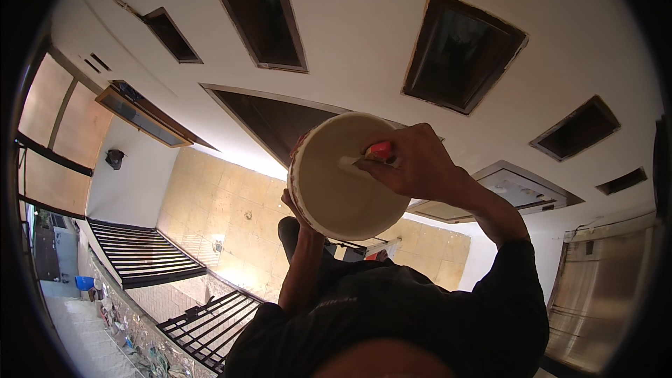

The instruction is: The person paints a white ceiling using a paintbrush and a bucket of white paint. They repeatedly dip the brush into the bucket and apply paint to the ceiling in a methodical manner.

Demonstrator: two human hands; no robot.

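A round bucket [297, 180] with a pale rim and some red on its outer side is held up in front of me, its mouth facing me. Its inside looks off-white, and I cannot tell how much is in it. My left hand [290, 203] supports the bucket from its lower left side; most of its fingers are hidden behind the wall. Over the bucket's right rim, my right hand [418, 166] is closed on a paintbrush [380, 151] with a red handle. The brush's pale tip points left, over the inside of the bucket.
A pale wall with several dark-framed windows [467, 49] rises ahead. Tan floor tiles [231, 203] lie below. Black barred railings [150, 252] run along the lower left, with a rubble-strewn strip [126, 322] beyond. A brownish metal door [595, 294] stands at right.
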